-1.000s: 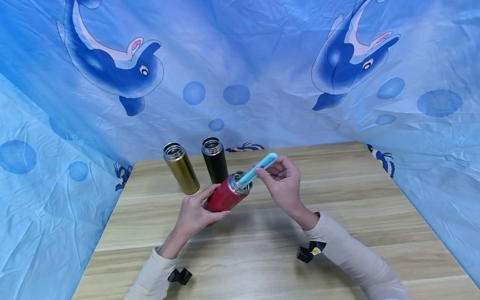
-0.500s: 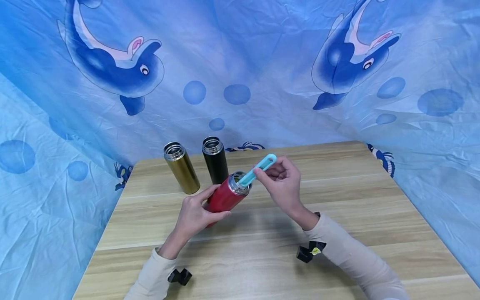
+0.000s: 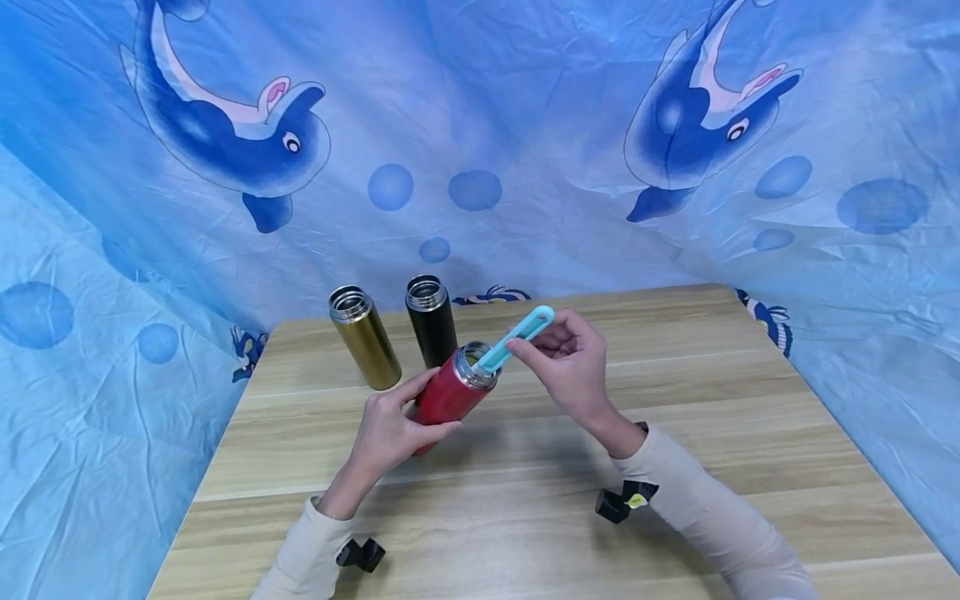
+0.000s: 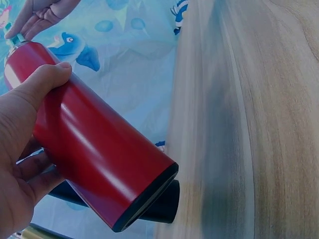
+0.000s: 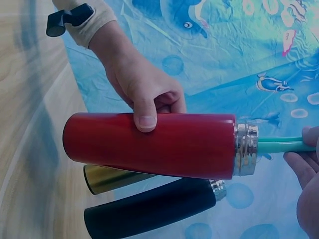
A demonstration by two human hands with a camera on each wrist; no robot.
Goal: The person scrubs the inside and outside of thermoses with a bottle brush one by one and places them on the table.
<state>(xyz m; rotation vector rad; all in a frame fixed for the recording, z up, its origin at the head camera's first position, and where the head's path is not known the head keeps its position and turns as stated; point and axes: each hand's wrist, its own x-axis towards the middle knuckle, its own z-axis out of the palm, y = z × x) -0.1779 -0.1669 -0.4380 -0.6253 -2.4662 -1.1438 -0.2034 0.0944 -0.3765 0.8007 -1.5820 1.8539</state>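
Note:
My left hand (image 3: 393, 429) grips a red vacuum flask (image 3: 448, 396) around its body and holds it tilted above the table, its uncapped steel mouth toward the right. Between the thumb and fingers of my right hand (image 3: 573, 362) is the turquoise handle (image 3: 517, 338) of a brush-like tool, looped at its end. The tool's far part is inside the flask, so its head is hidden. In the right wrist view the handle (image 5: 284, 145) runs straight into the threaded neck (image 5: 246, 148). From the left wrist, the flask's dark base (image 4: 147, 199) shows off the table.
A gold flask (image 3: 367, 342) and a black flask (image 3: 432, 325) stand lidless at the back left, behind the red one. The wooden table (image 3: 712, 400) ends at a blue curtain (image 3: 525, 100) printed with dolphins.
The turquoise handle has turned about its length, so its slotted face now shows. My right hand has shifted very slightly; my left hand keeps its hold on the red flask.

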